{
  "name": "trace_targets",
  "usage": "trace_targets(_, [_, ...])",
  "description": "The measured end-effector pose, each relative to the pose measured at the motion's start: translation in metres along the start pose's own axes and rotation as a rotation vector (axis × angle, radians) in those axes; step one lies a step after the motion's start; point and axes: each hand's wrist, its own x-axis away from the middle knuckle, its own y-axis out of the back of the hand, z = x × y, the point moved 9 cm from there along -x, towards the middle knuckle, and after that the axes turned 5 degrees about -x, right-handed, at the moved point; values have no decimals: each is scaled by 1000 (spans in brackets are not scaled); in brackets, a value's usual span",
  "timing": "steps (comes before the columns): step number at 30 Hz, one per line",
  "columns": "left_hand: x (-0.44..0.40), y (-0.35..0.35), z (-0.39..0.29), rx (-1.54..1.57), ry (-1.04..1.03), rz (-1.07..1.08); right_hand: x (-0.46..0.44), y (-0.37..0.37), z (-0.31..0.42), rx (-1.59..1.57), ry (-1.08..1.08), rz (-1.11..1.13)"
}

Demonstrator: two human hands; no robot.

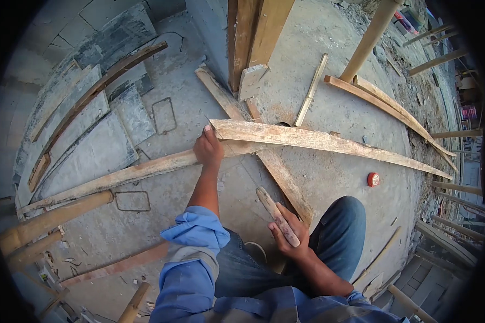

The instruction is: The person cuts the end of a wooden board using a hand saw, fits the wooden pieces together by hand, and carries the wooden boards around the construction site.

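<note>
My left hand [208, 147] is closed at the near-left end of a long wooden plank [307, 138], its thumb up by the cut end. That plank lies across another long board [129, 171] and a diagonal piece of timber [285, 182]. Wrapped round a worn wooden handle [277, 216], my right hand [292, 232] is in front of my knees. The tool looks like a handsaw; its thin blade appears nearly edge-on, running toward the plank's end, and is hard to make out. A red tape measure [373, 179] lies on the floor to the right.
A wooden post [264, 32] rises beyond the plank. Flat panels [91, 142] and a dark board [99, 89] lie at the left. Bamboo poles [56, 222] extend in from the left. More timber [377, 105] and a thin stick [311, 89] lie on the concrete floor [350, 210].
</note>
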Motion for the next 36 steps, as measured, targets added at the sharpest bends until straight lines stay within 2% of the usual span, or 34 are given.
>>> trace_targets(2, [-1,-4,-5,-62,-86,-11,-76,-44,-15,-45,-20,-20])
trace_targets(3, [2,8,-18,-23,-138,-37,-125,-76,-34,-169,-44,-33])
trace_targets(5, [1,-2,-5,114,-159,-43,-189,-114,-22,-54,1,-59])
trace_targets(6, [-1,-6,3,80,-129,16,-180,-117,-22,-91,-49,-6])
trace_targets(8, [4,-10,14,37,-56,92,-121,-75,-22,-121,-173,75])
trace_targets(10, [-7,-7,3,60,15,72,-35,-26,-8,9,-23,27])
trace_targets(12, [-9,-2,-1,98,20,29,-3,-9,7,91,-10,47])
trace_targets(14, [-6,-5,1,73,-15,56,-43,-31,-1,-13,-62,-12])
trace_targets(17, [-8,-10,0,5,-69,131,-167,-102,-18,-111,19,-68])
trace_targets(18, [-11,-7,3,-20,-118,68,-172,-106,-17,-120,18,-33])
trace_targets(20, [-4,-8,0,-66,-239,1,-162,-97,-19,-132,-28,0])
trace_targets(21, [0,-8,-5,-125,-336,-119,-126,-75,-16,-84,8,-15])
trace_targets(22, [1,-11,1,-80,-266,-151,-79,-49,-11,-28,63,-35])
trace_targets(24, [-6,-6,1,98,-55,38,-15,-12,17,180,120,2])
trace_targets(27, [-5,-3,1,59,-9,72,-35,-29,-8,81,80,-54])
trace_targets(29, [-4,-2,-2,78,15,140,-108,-78,-32,-13,-9,12])
trace_targets(31, [-17,2,-7,73,22,172,-137,-91,-24,-82,39,-77])
trace_targets(33, [-3,-2,-3,32,55,250,-95,-74,-20,22,-28,20])
trace_targets(34, [-7,-2,-4,-6,16,167,-90,-62,-12,64,-11,51])
trace_targets(36, [-7,-10,2,-79,-54,1,-19,-15,-4,56,0,-6])
